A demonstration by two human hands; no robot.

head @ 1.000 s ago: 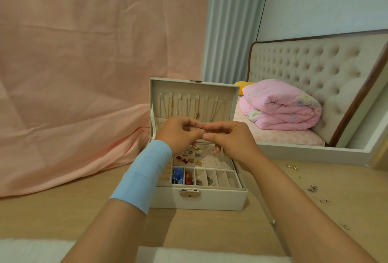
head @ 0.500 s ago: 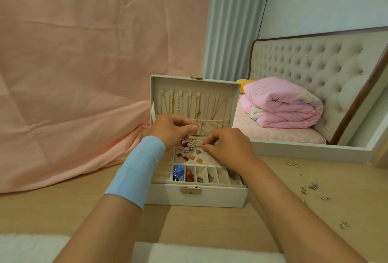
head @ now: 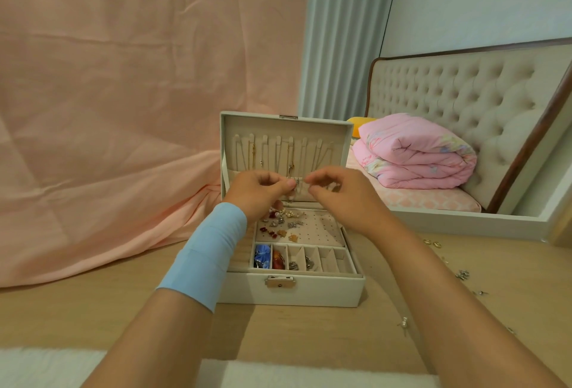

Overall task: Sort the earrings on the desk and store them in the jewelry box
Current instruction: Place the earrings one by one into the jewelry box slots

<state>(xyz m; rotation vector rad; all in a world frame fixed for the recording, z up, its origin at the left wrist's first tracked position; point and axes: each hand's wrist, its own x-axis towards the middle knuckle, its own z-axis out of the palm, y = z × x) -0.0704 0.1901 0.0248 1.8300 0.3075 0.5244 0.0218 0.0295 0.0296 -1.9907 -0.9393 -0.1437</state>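
A creased pink backdrop (head: pixel 123 109) fills my view from 9 to 12 o'clock. At 2 o'clock sits a bed with a tufted headboard (head: pixel 464 93), with a folded pink quilt (head: pixel 418 155) on it. The wooden surface (head: pixel 93 310) runs across the bottom. At its centre stands the white jewelry box (head: pixel 325 291), its lid upright and necklaces hanging inside the lid.

Both grips hover over the box's back half, fingertips nearly meeting. The left grip (head: pixel 257 192), with a blue band (head: pixel 213 248) on its wrist, pinches a tiny silvery earring (head: pixel 296 185) between thumb and forefinger. The right grip (head: pixel 343 199) is curled as if pinching, but I cannot tell whether it holds anything.

More earrings (head: pixel 281 223) lie on the box's perforated panel, at 6 o'clock of the grips. Loose earrings (head: pixel 462 274) are scattered on the surface at 3 o'clock of the box.
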